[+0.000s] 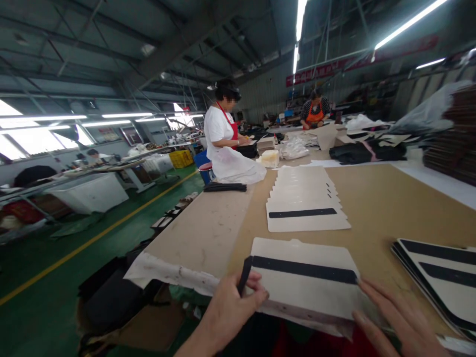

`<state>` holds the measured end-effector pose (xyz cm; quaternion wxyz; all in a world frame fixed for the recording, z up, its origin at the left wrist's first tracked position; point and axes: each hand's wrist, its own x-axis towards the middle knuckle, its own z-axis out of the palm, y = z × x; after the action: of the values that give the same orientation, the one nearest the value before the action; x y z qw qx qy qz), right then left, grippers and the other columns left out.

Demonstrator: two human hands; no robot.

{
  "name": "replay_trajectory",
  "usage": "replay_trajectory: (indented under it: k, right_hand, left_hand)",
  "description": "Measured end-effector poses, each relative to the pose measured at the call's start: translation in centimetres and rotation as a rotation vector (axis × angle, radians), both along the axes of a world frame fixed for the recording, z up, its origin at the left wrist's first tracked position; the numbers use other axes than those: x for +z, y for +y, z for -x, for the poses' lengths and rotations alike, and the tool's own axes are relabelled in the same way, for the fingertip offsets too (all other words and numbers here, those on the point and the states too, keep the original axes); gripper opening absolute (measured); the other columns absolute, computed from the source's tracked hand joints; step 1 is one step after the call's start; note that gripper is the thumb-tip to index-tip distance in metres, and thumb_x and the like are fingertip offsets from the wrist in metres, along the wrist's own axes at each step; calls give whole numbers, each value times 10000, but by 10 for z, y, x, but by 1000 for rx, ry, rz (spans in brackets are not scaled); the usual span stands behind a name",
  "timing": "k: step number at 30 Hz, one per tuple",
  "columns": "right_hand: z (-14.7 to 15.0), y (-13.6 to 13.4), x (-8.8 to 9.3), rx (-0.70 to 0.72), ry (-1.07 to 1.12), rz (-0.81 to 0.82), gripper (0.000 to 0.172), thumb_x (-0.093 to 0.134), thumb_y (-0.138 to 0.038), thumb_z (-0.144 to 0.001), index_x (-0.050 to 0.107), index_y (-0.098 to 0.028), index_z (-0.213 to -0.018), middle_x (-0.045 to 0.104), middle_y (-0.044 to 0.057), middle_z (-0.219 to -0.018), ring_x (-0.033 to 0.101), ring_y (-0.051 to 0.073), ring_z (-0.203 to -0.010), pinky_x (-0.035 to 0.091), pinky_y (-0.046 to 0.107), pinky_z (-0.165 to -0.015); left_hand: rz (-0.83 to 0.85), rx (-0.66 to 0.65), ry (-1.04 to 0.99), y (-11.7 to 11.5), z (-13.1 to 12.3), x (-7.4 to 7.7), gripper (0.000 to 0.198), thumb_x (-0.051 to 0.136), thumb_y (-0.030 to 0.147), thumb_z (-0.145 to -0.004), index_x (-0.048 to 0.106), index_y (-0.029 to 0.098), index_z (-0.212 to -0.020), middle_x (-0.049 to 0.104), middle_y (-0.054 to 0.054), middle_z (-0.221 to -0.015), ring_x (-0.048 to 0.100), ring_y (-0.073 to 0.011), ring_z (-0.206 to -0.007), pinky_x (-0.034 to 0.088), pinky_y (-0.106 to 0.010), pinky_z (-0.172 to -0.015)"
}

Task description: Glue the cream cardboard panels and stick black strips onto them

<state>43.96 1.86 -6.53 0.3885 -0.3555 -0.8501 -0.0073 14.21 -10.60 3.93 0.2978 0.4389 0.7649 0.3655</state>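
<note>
Right in front of me lies a cream panel (305, 286) with rounded corners, at the table's near edge. A black strip (308, 269) runs across it, and its left end sticks up past the panel's edge. My left hand (238, 302) is closed around a black strip end there, thumb and fingers bent. On the panel's right edge rests my right hand (396, 310), fingers stretched out and slightly blurred, one fingertip by the strip's right end. Beyond the panel, a fanned row of cream panels (305, 198) overlaps, the nearest bearing a black strip.
To the right sits a stack of cream panels with black strips (442, 277). Black strips (225, 187) lie at the table's left edge. A co-worker in a red apron (223, 126) stands at the far left side; another in orange (315, 111) is farther back. Below left is an open carton (137, 322).
</note>
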Motion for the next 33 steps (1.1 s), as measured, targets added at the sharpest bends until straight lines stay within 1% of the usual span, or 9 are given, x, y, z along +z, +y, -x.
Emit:
replay_trajectory:
  k: [2, 4, 6, 8, 14, 21, 26, 29, 33]
  right_hand:
    - [26, -12, 31, 103, 75, 164, 471, 511, -467, -940, 527, -262, -1363, 632, 95, -1329, 629, 291, -1171, 563, 429, -938]
    - [52, -24, 60, 208, 133, 388, 460, 504, -488, -941, 568, -264, -1338, 629, 80, -1344, 621, 259, -1196, 554, 374, -973]
    - [74, -32, 82, 269, 215, 614, 487, 453, -529, -954, 590, -250, -1328, 615, 84, -1364, 602, 245, -1226, 535, 357, -1000]
    - [88, -35, 92, 298, 311, 780, 537, 421, -569, -955, 584, -238, -1345, 603, 93, -1375, 586, 244, -1244, 525, 366, -1011]
    - [98, -32, 89, 405, 438, 876, 522, 454, -551, -951, 577, -258, -1365, 558, 91, -1415, 524, 244, -1306, 439, 406, -1099]
    - [96, -35, 88, 381, 404, 855, 517, 481, -537, -938, 573, -257, -1363, 560, 99, -1405, 520, 263, -1298, 405, 442, -1120]
    - [96, -37, 87, 353, 431, 828, 461, 500, -516, -932, 598, -275, -1313, 595, 82, -1351, 556, 257, -1244, 449, 411, -1081]
    - [95, -38, 84, 345, 486, 866, 409, 546, -496, -916, 616, -286, -1260, 592, 73, -1338, 583, 246, -1190, 495, 370, -1023]
    - [96, -40, 80, 371, 683, 944, 231, 629, -471, -876, 681, -255, -942, 619, 60, -1220, 596, 236, -1135, 521, 305, -948]
  left_hand:
    - [-30, -25, -430, 13, -10, 1, 391, 762, 396, -660, 651, 170, -959, 709, -37, -758, 517, -107, -526, 386, -236, -528]
    - [-86, -69, -780, 24, -20, -4, 435, 819, 389, -592, 610, 167, -902, 632, 18, -619, 304, -33, -406, 194, -201, -431]
    - [-124, -126, -955, 31, -31, -9, 449, 864, 357, -544, 590, 166, -846, 541, 65, -554, 232, -13, -400, 125, -206, -424]
    - [-103, -187, -970, 34, -39, -12, 444, 885, 324, -528, 607, 159, -833, 494, 77, -563, 272, -19, -423, 138, -206, -425]
    - [-46, -296, -766, 34, -58, 0, 439, 863, 310, -596, 689, 136, -959, 497, 54, -651, 380, -54, -561, 241, -205, -512]
    - [-56, -205, -724, 40, -71, 3, 261, 742, 213, -566, 654, 125, -796, 487, 61, -617, 370, -66, -562, 268, -210, -529]
    - [-182, -228, -733, 42, -74, 0, 212, 735, 181, -573, 560, 148, -688, 517, 46, -662, 467, -101, -657, 362, -216, -602]
    - [-157, -193, -806, 43, -74, -4, 248, 740, 183, -572, 514, 165, -672, 456, 66, -596, 415, -77, -578, 291, -199, -512]
    - [-92, -185, -889, 45, -73, -11, 287, 764, 217, -594, 619, 140, -830, 414, 90, -571, 276, -39, -489, 186, -203, -447]
